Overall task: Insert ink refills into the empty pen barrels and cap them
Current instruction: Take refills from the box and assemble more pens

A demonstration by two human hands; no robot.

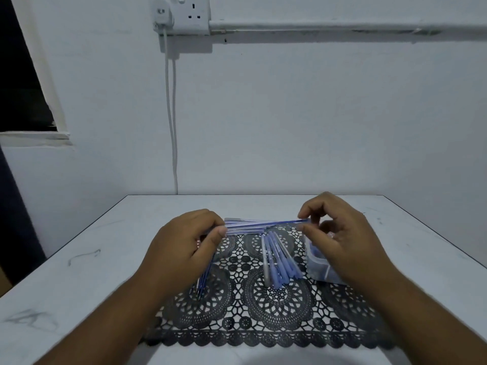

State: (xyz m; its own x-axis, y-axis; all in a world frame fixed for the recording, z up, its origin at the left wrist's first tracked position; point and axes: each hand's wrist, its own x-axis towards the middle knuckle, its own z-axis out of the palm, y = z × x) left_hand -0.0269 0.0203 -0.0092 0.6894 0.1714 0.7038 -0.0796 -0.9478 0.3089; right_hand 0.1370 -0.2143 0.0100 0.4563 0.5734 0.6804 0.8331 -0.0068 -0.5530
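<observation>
My left hand grips a clear pen barrel by its left end, held level above the black lace mat. My right hand pinches the right end of a blue ink refill between thumb and forefinger; the refill runs along the barrel, and I cannot tell how deep it sits inside. Several loose blue refills lie under my left hand. Several capped blue pens lie fanned in the middle of the mat. A clear plastic box sits under my right hand, partly hidden.
The white table stands against a white wall. A wall socket with a cable hangs down behind the table's far edge. A dark window opening is at the left.
</observation>
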